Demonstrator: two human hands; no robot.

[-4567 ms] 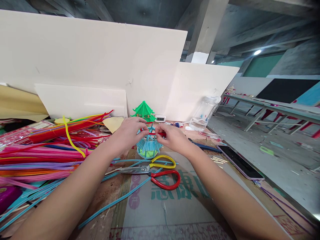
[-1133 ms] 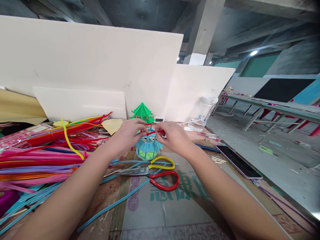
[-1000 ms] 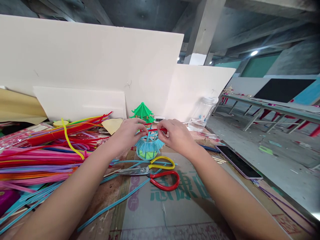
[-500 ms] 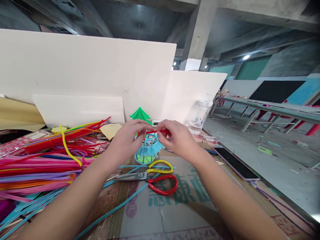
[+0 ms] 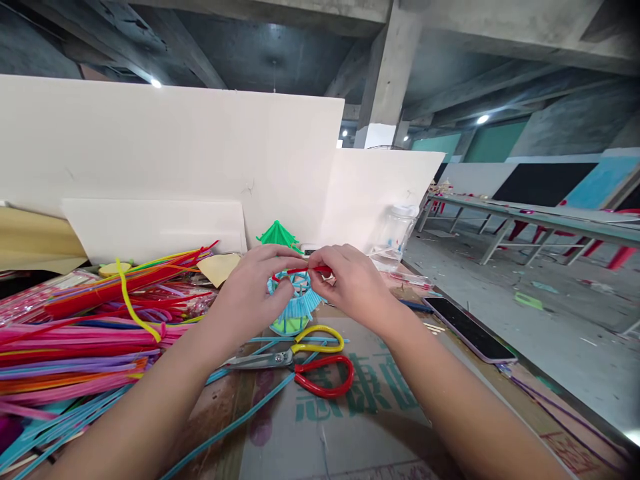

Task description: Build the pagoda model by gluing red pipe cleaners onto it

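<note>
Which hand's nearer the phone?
Right. The right hand is up and left of the phone in the picture; the left hand is farther left, on the right hand's far side.

The single camera was worn on the person's head and faced forward and down. Two bare forearms [image 5: 165,383] entered from the lower edge, close to the lens, and led to the left hand [image 5: 255,287] and the right hand [image 5: 353,287] near mid-frame. Large, flat white boards [image 5: 170,147] blocked the view ahead. Above them the frame took in a grey concrete ceiling [image 5: 295,57]; rightward it reached a long grey table [image 5: 520,217], well off.
</note>
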